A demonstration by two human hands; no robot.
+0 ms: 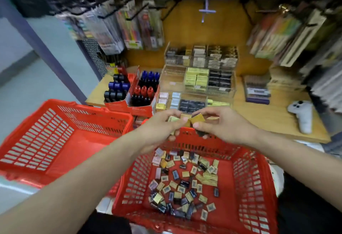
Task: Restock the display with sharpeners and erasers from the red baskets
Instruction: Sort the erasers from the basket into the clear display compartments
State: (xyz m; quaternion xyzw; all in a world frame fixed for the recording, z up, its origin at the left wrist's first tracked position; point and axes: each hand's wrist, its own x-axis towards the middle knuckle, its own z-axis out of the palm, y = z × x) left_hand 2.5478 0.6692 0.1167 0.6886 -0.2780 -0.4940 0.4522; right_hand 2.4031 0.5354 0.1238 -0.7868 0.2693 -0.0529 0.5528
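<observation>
Near the centre of the frame, the left hand (pixel 162 124) and the right hand (pixel 222 122) are brought close together above the far rim of a red basket (pixel 249 178). A few small packets (pixel 192 118) are pinched between the fingers of both hands; the tan one nearest the right thumb is tilted, its flat face turned upward and toward the camera. Which way its long axis runs cannot be told, since the packet is partly covered and blurred.

Many more small packets (pixel 185 183), tan, black and pale, are scattered flat on the basket floor in the lower centre, pointing in mixed directions. A second red basket (pixel 46 137) is seen at the left.

Behind the hands, a clear display (pixel 199 78) with stepped compartments stands on a wooden tabletop (pixel 277 119); boxed goods are stacked in rows inside it. Cartons of markers (pixel 140 89) with blue, red and black caps are set to its left, the caps pointing up. A white controller (pixel 301 115) lies at the right of the tabletop. Packaged stationery (pixel 129 30) hangs from hooks in the upper part of the frame.
</observation>
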